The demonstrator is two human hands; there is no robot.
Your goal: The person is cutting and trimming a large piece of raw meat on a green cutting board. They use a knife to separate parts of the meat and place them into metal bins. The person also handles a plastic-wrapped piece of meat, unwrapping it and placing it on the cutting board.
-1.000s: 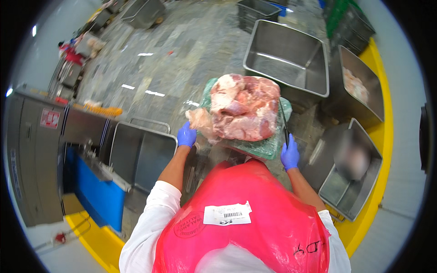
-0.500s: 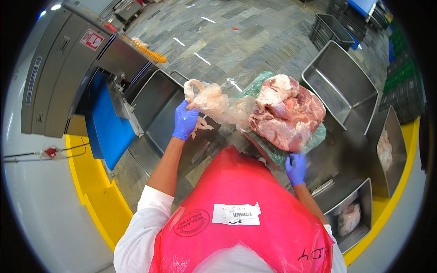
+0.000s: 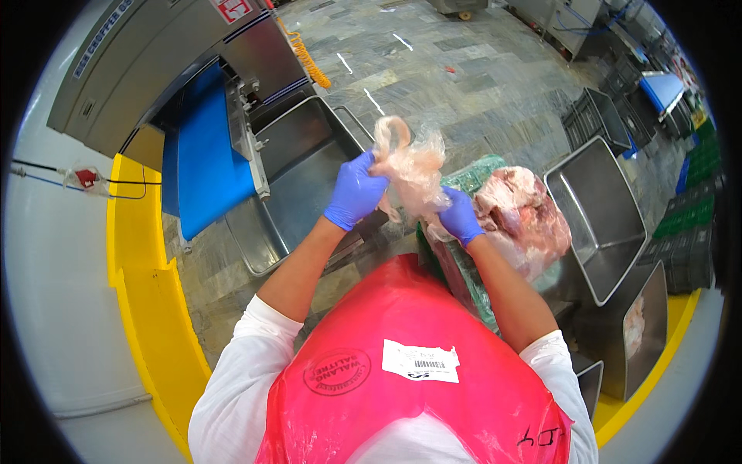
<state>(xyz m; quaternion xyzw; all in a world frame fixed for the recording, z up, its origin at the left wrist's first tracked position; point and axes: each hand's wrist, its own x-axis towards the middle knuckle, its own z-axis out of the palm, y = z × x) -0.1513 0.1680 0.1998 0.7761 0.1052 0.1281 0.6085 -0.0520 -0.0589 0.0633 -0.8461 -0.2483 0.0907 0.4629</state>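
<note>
In front of my chest, both gloved hands grip a crumpled, translucent, pinkish plastic sheet (image 3: pixel 417 174). My left hand (image 3: pixel 357 189) is closed around its left side, below a loop that sticks up. At its lower right, my right hand (image 3: pixel 461 218) is closed on the same plastic, fingers partly hidden by the folds. Just right of that hand, a large pile of raw meat (image 3: pixel 533 220) with pale fat rests on green plastic film (image 3: pixel 477 173). My right forearm passes in front of the pile's near left side.
To the left, a steel tub (image 3: pixel 305 166) stands beside a blue conveyor belt (image 3: pixel 207 158) on a grey machine (image 3: pixel 162 58). Right of the meat is another steel tub (image 3: pixel 576 182); a tilted one (image 3: pixel 655 325) lies nearer. Black crates (image 3: pixel 595 120) stand farther off.
My right hand has left the meat's near edge and moved up and left onto the plastic. The plastic, stretched toward the meat before, is now bunched between both hands. The view has shifted.
</note>
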